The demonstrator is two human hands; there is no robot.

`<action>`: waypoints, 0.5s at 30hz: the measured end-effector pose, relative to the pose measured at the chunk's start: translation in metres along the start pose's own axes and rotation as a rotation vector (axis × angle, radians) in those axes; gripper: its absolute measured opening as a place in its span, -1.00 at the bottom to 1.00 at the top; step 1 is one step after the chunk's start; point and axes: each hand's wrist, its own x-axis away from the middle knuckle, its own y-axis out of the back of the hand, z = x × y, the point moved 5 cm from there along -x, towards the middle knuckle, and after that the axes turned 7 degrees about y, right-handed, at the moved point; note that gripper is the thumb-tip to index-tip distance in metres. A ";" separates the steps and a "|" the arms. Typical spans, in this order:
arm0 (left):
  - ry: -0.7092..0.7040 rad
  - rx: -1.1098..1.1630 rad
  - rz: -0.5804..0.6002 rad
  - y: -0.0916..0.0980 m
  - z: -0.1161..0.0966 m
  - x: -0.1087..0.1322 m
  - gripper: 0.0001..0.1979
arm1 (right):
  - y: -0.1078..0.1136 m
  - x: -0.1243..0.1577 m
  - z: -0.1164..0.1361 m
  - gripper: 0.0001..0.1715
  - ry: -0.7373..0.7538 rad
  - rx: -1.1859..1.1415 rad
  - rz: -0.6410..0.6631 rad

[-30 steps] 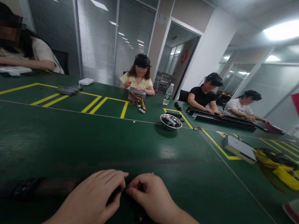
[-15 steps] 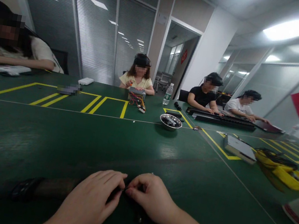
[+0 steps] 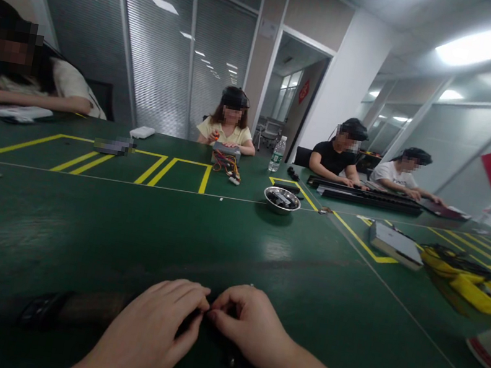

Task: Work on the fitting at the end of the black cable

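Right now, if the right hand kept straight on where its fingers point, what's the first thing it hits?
Most likely the left hand: its fingertips sit right up against those of the right hand. Whether they already touch is unclear.

A dark rod (image 3: 48, 309) with black bands, a brown section and silver tip lies sideways, partly covered, toward the table's (image 3: 124, 233) near edge.

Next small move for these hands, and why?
I'd probably ease the right hand slightly aside, left hand steady: their fingertips nearly meet, so whatever dark piece lies between is too hidden to judge, and the left hand also blocks the view of part of the dark, silver-tipped cylinder.
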 end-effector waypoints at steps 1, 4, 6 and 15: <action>-0.001 0.000 -0.001 0.000 0.000 0.000 -0.82 | 0.000 0.000 -0.001 -0.87 -0.004 -0.004 0.002; -0.004 0.004 -0.005 0.000 0.000 0.000 -0.80 | -0.001 0.000 -0.002 -0.87 -0.002 -0.007 0.002; -0.001 0.005 -0.003 -0.001 0.000 0.000 -0.79 | -0.002 -0.001 -0.003 -0.88 0.003 -0.007 -0.001; 0.006 0.014 -0.033 -0.002 0.001 0.000 -0.79 | -0.001 0.000 -0.003 -0.89 0.003 -0.015 -0.005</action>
